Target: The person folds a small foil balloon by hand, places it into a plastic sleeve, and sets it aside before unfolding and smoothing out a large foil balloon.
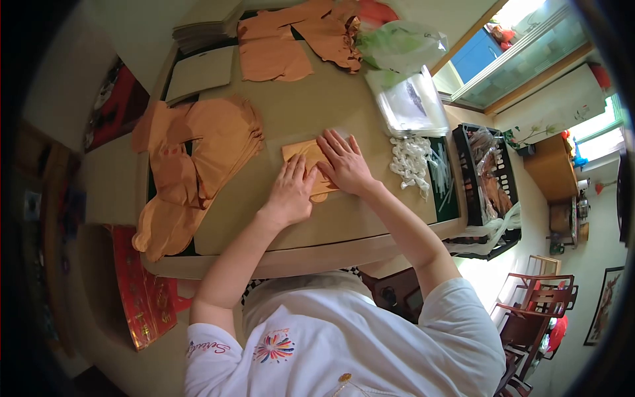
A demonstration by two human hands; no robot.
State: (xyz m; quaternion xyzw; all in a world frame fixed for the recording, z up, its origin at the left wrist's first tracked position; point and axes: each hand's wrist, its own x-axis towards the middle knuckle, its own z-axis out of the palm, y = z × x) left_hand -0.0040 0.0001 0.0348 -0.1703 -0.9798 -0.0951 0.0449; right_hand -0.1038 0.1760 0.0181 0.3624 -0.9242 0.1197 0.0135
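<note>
Far L edge of table (291, 248): loose pile of tan stockings (198, 165), fanned, some hanging over rim. Behind it a card (202, 73) and a card stack (208, 23).

Centre: tan piece (305, 153) lies flat on table, w/ a clear sleeve round it by the look of the sheen near its top edge – can't tell for sure. L hand (291, 192) flat on its near end, fingers together, palm down, gripping nothing. R hand (344, 165) just beside and touching L, fingers spread, pressing the mid part.

Judgement: step = smoothing/flattening the piece. To do well – keep both palms flat, press from centre outward so no creases get trapped, hold edges square.

Back centre: more stockings (297, 36). R of hands: green-white bag (397, 43), clear sleeves (413, 102), white clips (410, 162), then black crate (489, 178) off table edge
</note>
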